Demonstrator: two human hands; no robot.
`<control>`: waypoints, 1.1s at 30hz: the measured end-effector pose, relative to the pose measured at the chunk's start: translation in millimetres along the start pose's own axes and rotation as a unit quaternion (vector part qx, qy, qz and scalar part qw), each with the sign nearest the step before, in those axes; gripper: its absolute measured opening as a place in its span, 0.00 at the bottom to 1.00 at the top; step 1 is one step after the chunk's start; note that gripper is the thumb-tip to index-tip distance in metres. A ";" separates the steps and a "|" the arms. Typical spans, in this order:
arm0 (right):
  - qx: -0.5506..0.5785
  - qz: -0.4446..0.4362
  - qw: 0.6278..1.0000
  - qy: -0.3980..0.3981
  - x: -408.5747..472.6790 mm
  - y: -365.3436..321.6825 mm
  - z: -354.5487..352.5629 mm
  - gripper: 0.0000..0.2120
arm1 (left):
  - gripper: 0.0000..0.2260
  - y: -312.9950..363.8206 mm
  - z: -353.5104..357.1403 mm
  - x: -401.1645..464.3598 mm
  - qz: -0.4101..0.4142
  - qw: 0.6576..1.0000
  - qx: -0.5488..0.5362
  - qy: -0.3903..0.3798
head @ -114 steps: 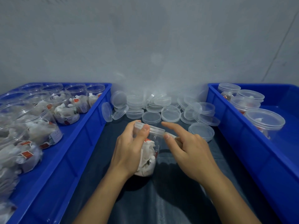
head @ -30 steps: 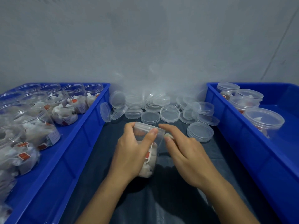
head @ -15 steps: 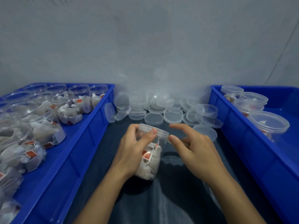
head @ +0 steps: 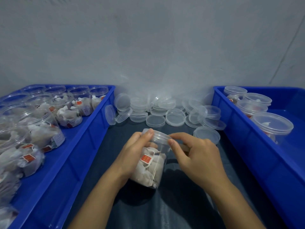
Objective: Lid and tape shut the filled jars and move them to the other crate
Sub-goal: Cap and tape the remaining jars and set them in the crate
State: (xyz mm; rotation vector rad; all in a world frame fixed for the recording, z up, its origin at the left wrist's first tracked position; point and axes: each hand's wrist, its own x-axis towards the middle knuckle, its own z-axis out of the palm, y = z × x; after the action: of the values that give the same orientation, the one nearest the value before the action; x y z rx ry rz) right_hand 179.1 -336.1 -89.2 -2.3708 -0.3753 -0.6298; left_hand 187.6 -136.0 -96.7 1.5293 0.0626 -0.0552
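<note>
A clear jar (head: 152, 166) filled with white tea bags and a red tag tilts away from me over the dark mat. A clear lid (head: 160, 137) sits on its mouth. My left hand (head: 134, 156) grips the jar's left side, thumb on the lid rim. My right hand (head: 196, 160) touches the lid's right edge with thumb and forefinger, its other fingers curled over something small and pale that I cannot make out. Open filled jars (head: 41, 129) stand in the left blue crate (head: 85, 146). Lidded jars (head: 270, 124) stand in the right blue crate (head: 244, 146).
A heap of loose clear lids (head: 165, 111) lies at the back of the dark mat (head: 181, 204), against a grey wall. One lid (head: 206, 135) lies just right of my hands. The two crate walls flank the mat on both sides.
The jar has been turned in my left hand, so its red tag now faces me. My right thumb and forefinger have moved along the lid's right rim.
</note>
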 end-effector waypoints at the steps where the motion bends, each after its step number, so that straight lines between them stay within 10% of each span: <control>1: -0.006 -0.005 1.000 0.009 -0.4 -0.5 0.7 0.12 | 0.33 0.5 0.2 -0.9 0.004 1.000 0.020 0.001; 11: -0.046 -0.044 0.996 0.062 -2.4 -6.0 3.7 0.13 | 0.26 9.8 10.2 -11.3 0.143 0.922 0.337 0.128; 16: -0.085 -0.057 0.993 0.065 -5.5 -13.5 7.2 0.11 | 0.39 11.2 18.7 -18.6 0.121 0.892 0.422 0.110; 33: -0.026 0.019 0.997 -0.069 -1.4 -11.3 3.1 0.18 | 0.34 9.2 0.2 -9.9 0.110 0.949 0.269 0.124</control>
State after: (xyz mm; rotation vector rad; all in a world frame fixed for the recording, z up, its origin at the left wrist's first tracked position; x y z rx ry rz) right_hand 174.3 -325.8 -86.1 -2.4735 -0.3767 -0.4641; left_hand 178.4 -135.9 -86.8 2.0756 0.0822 0.3240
